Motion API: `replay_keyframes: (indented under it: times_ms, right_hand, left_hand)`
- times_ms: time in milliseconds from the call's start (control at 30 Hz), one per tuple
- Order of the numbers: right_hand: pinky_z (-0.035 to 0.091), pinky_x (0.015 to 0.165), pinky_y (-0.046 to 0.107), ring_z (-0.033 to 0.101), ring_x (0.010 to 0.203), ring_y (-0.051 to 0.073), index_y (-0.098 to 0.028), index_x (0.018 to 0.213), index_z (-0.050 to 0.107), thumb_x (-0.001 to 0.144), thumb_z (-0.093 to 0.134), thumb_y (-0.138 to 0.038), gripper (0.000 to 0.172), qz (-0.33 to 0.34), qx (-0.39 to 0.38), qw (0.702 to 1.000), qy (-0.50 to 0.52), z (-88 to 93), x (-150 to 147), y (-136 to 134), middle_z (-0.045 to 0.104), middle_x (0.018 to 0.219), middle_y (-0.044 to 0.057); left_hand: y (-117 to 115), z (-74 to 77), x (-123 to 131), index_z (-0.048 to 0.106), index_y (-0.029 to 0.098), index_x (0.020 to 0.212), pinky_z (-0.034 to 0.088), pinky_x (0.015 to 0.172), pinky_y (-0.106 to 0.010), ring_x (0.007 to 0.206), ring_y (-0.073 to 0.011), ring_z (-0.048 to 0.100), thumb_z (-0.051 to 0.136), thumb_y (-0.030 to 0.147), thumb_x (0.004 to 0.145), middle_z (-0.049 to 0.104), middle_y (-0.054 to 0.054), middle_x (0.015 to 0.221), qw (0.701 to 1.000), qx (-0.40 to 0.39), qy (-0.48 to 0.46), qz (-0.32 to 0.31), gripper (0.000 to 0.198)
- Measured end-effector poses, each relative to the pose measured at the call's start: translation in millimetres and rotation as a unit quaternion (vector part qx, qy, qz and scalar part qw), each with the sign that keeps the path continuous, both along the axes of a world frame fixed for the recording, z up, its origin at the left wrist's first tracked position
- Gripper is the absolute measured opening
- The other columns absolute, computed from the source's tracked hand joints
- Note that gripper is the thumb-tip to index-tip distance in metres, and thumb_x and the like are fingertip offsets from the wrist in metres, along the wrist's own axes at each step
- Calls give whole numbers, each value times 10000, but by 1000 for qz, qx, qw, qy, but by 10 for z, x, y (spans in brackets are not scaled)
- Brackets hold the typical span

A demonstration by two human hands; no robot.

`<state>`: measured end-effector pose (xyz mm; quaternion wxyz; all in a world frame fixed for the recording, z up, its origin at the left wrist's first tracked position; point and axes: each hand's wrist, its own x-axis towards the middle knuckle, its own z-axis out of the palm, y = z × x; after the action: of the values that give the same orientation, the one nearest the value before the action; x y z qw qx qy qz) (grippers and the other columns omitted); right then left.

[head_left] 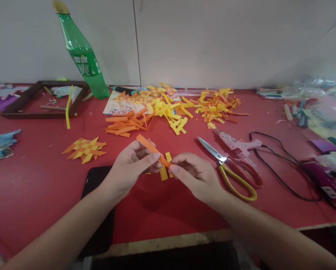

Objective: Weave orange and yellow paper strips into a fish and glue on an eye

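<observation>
An orange paper strip (147, 143) is stretched slantwise between my two hands above the red table. My left hand (132, 161) pinches it near its middle, thumb on top. The strip's lower right end is pinched between thumb and fingers of my right hand (197, 172). Yellow paper strips (163, 173) show beneath and between the hands; whether they lie on the table or hang from the fingers I cannot tell. To the left lies a woven orange and yellow paper fish (86, 149). Scissors (226, 167) with red and yellow handles rest right of my right hand.
Piles of orange strips (127, 123), yellow strips (168, 108) and mixed cuttings (218, 105) lie toward the wall. A pink glue gun (238, 144) with a black cord is beyond the scissors. A green bottle (85, 60), a brown frame (21, 112) and a black phone (100, 225) are on the left.
</observation>
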<state>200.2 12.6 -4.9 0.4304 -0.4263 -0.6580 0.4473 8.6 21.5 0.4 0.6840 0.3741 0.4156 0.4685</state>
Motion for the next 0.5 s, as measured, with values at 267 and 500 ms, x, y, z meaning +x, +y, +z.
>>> replay_keyframes:
  times_ms: [267,500]
  right_hand:
    - [539,726,332,696,811,205,-233,909,697,879,606,-309,122,-203,95,939,-261,273,957,239,738,913,71]
    - [492,870,393,683,985,285,-147,926,710,688,521,15,345,-226,104,825,-507,89,1978,563,730,1019,203]
  left_hand:
    - [98,-65,-78,564,186,938,511,596,-220,630,-92,594,743,314,823,621,35,729,998,30,53,-14,248]
    - [120,-29,-82,392,236,903,463,628,-238,620,-99,579,766,276,786,645,60,667,998,53,26,12,394]
